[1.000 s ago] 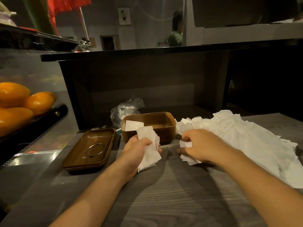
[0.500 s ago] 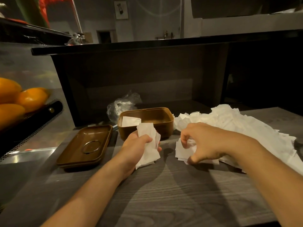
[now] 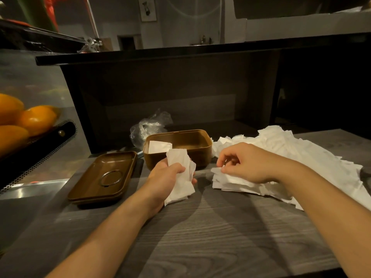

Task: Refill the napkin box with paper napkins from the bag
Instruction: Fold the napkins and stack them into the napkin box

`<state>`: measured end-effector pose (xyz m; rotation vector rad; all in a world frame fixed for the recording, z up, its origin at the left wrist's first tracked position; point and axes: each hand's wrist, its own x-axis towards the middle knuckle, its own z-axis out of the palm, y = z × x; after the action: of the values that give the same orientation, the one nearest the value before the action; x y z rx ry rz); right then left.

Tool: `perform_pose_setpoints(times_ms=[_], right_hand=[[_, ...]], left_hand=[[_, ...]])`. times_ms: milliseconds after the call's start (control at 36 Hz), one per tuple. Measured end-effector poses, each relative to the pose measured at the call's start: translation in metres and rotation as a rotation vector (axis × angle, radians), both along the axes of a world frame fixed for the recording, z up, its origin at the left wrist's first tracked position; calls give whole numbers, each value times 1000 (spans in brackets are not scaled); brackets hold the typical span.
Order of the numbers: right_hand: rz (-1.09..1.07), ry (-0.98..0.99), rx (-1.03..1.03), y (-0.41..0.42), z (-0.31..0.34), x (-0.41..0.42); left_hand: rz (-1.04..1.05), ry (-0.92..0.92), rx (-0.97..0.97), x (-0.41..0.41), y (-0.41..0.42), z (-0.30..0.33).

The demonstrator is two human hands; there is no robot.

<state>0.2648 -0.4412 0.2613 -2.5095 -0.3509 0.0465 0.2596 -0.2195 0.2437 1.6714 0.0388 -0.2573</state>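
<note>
1. Gripping a small stack of napkins (image 3: 180,173) in my left hand (image 3: 166,177), I keep it squared.
2. My right hand (image 3: 247,163) pinches, I think, one sheet off the napkin pile (image 3: 291,157) at three o'clock; lift it singly.
3. The napkin box (image 3: 180,149) sits open at twelve o'clock, nearly empty; lay the stack flat.

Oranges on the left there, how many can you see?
3, perhaps more hidden. All sit in the black perforated tray at the left edge: one at top, one right of it, one below, cut off by the frame.
</note>
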Motion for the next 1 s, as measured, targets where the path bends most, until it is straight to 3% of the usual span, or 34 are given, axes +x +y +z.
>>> perform_pose_setpoints(times_ms=[250,333,472,583,667,806,1000], right_hand=[[21,33,-34,-1,11,-7],[-76,-15,-176,-6,14,-7],[-122,76,-278,-12,19,-16],[-89,192,-480,-7,18,-21],[-77,111,-524,-5,15,-23],[-96,-23,-480,-10,11,-23],[-81,30,-373,-14,15,-24]], left_hand=[[23,-15,-3,1,-1,-2],[31,-27,24,0,-1,-2],[23,5,-15,2,0,-2],[32,4,-26,1,-1,-2],[37,-1,-34,0,-2,-2],[46,0,-19,-2,-2,-1],[35,1,-33,-2,-1,0]])
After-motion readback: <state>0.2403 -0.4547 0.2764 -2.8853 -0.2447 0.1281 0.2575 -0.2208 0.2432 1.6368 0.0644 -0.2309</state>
